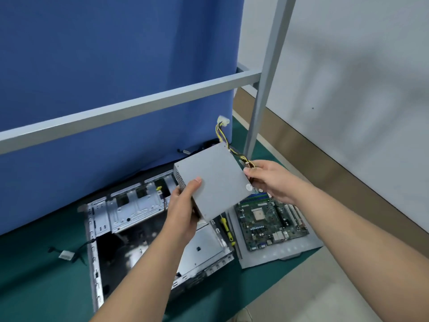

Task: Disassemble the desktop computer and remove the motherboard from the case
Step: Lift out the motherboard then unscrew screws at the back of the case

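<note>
Your left hand [183,212] and the grey power supply [213,182] cover the middle of the open case [111,231], and your left forearm hides its near right part. The power supply also hides the far edge of the motherboard [269,224]. Your forearms run off the near edge. The board's chips are too small to read.

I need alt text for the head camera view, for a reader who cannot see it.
Both hands, left hand and right hand, hold a grey power supply above the open computer case. The motherboard already lies outside the case on a grey panel, with a yellow screwdriver beside it.
</note>
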`<state>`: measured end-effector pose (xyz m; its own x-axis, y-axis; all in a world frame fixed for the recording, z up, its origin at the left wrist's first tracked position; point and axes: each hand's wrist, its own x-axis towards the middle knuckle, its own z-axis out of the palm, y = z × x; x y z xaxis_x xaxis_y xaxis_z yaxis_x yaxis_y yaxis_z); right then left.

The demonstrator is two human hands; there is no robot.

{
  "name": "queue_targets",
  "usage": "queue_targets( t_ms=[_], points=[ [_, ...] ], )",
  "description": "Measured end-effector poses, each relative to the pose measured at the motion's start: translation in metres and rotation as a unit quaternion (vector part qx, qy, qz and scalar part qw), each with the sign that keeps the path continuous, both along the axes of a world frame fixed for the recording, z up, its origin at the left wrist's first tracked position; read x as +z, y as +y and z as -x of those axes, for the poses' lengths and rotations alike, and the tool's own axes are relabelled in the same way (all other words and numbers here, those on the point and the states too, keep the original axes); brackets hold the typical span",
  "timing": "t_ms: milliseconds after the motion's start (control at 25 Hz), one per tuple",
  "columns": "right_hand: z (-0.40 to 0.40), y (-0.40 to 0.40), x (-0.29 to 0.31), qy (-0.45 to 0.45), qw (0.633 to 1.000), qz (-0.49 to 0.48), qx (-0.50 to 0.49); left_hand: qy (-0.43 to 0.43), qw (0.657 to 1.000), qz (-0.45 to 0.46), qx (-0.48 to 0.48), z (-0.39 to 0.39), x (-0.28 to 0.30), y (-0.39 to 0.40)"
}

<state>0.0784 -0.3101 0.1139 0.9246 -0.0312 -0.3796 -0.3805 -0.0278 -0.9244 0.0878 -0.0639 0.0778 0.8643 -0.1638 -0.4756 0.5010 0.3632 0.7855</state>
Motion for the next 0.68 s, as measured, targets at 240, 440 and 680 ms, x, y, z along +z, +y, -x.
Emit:
queue_targets(
  t_ms=[240,440,680],
  points=[
    [0.014,-0.065,-0.026,0.054,0.997,0.025,-0.045,0.022,0.996,0.0,-0.088,-0.01,-0.02,-0.096],
    [0.046,-0.111,-0.079,0.089,0.988,0.033,-0.119,0.097,0.983,-0.082,-0.134,-0.006,-0.057,-0.167],
    [0.065,-0.134,-0.154,0.128,0.979,0.031,-0.156,0.169,0.968,-0.125,-0.137,0.006,-0.115,-0.193]
  ],
)
